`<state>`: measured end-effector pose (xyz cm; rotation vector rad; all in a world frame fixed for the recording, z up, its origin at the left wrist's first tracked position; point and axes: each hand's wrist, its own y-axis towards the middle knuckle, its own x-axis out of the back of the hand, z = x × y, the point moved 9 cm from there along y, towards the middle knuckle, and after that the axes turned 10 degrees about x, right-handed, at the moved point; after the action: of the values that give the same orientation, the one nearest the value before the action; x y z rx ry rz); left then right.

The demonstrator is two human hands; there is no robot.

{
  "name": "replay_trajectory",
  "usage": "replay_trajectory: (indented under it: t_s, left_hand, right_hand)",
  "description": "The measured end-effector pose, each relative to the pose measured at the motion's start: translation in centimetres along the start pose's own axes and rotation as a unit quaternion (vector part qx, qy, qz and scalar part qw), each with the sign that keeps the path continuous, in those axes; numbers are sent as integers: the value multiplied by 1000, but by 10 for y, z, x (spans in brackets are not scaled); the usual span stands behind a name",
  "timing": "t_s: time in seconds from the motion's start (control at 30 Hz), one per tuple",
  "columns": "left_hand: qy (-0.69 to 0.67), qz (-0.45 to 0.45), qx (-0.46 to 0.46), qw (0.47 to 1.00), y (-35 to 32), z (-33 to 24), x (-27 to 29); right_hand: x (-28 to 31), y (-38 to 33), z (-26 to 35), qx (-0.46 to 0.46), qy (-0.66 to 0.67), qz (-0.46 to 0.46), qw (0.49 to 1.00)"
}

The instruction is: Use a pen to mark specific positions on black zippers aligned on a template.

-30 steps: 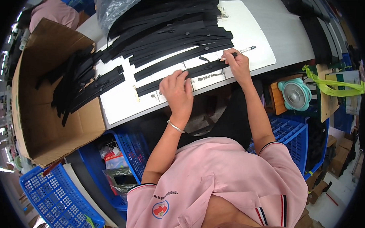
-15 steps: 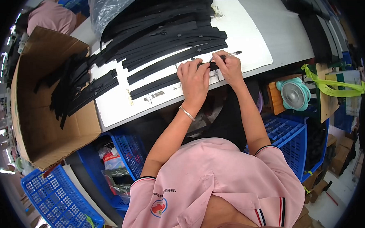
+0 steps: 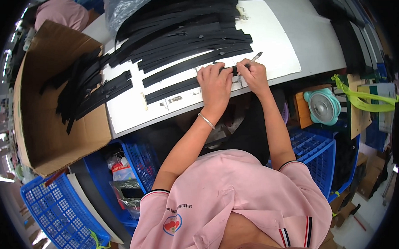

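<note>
A black fabric strip (image 3: 172, 96) lies along the near side of the white board (image 3: 131, 122). With bent fingers close together, my left hand (image 3: 215, 86) presses on its right part and covers some of it. My right hand (image 3: 254, 79) is closed around a pen (image 3: 256, 57), whose upper end sticks out past the fingers. The pen's lower end is hidden by my fingers, close to the strip's right end. Beyond my hands, another black strip (image 3: 179, 71) and a thick pile of strips (image 3: 180, 40) cover much of the board.
On the left stands an open cardboard box (image 3: 60, 141) with black strips hanging into it. A clear plastic bag (image 3: 124, 10) rests behind. Blue baskets (image 3: 64, 212) sit below the table edge. To the right are a teal fan (image 3: 322, 106) and a yellow-green strap (image 3: 367, 100).
The pen in my right hand has tipped more upright, and that hand has turned slightly. My left hand stays pressed on the strip. The whole view has shifted a little.
</note>
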<state>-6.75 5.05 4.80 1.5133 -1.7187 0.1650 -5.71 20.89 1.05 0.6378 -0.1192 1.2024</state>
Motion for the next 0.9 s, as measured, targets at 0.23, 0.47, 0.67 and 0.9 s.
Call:
replay_trajectory:
  t_s: [0.23,0.47,0.67,0.9]
  left_hand:
    - [10,-1,-3,1000,-4,-4,-7]
    - [-13,-14,4,1000,9,0,20]
    - [-223,-132,-46,965,-2,-83,196]
    - [-495,-283,-355,741,-53,-164,340]
  right_hand:
    - [18,-17,-13,-55,131,-64,988]
    - [19,-16,-15,-92,253,-187,945]
    - [30,-18,-20,-104,254,-204,940]
    - [28,-8,-9,-83,229,-204,948]
